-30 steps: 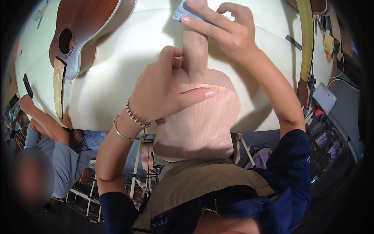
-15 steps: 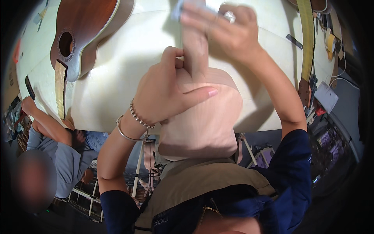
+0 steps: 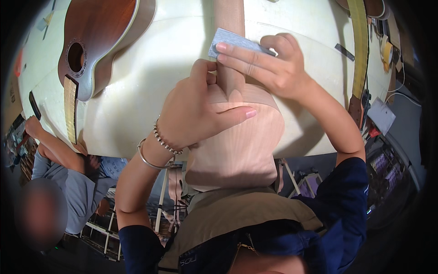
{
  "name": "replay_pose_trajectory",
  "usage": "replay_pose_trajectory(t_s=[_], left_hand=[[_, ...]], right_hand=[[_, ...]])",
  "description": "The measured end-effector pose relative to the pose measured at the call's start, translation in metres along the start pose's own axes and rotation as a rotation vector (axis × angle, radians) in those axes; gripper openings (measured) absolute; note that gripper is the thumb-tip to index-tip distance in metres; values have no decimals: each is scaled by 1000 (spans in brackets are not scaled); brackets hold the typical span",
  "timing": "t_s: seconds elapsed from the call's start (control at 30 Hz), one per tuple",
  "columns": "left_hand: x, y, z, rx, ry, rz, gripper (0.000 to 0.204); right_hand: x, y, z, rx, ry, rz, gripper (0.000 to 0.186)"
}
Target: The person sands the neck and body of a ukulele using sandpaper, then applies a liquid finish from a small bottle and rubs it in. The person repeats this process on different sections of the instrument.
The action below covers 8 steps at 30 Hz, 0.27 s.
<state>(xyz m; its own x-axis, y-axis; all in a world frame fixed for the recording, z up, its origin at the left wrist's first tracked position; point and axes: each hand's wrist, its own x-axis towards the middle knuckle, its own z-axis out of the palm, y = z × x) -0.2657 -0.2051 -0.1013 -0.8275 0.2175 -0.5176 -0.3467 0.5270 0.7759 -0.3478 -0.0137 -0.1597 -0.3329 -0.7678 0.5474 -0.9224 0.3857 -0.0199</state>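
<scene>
A bare-wood ukulele (image 3: 237,141) lies back up, its lower end against my apron and its neck (image 3: 229,18) pointing away over the table. My left hand (image 3: 194,102) grips the body beside the neck heel, thumb stretched across the back and fingers curled at the shoulder and heel. In my right hand (image 3: 278,66) is a folded piece of grey sandpaper (image 3: 237,42), pressed across the neck just beyond the heel. Two of its fingers lie flat on the paper, while the others curl at its right end. The far end of the neck is outside the picture.
On the pale table (image 3: 137,109), a brown guitar body (image 3: 98,36) with a short neck lies at the left. A long yellowish strap-like strip (image 3: 359,50), a small black bar (image 3: 344,51) and a tape roll (image 3: 388,52) are at the right. Another person (image 3: 73,178) sits at the left edge.
My right hand has drawn the sandpaper nearer along the neck, from the far end toward the heel. The left hand keeps its hold, with the ukulele nearly still.
</scene>
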Motion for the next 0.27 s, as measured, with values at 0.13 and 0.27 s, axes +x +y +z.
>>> replay_pose_trajectory(t_s=[0.13, 0.27], left_hand=[[-2, 4, 2, -53, 41, 63, 71], [-1, -8, -1, -60, 62, 127, 79]], right_hand=[[26, 18, 1, -102, 92, 24, 37], [-7, 2, 9, 100, 56, 17, 47]])
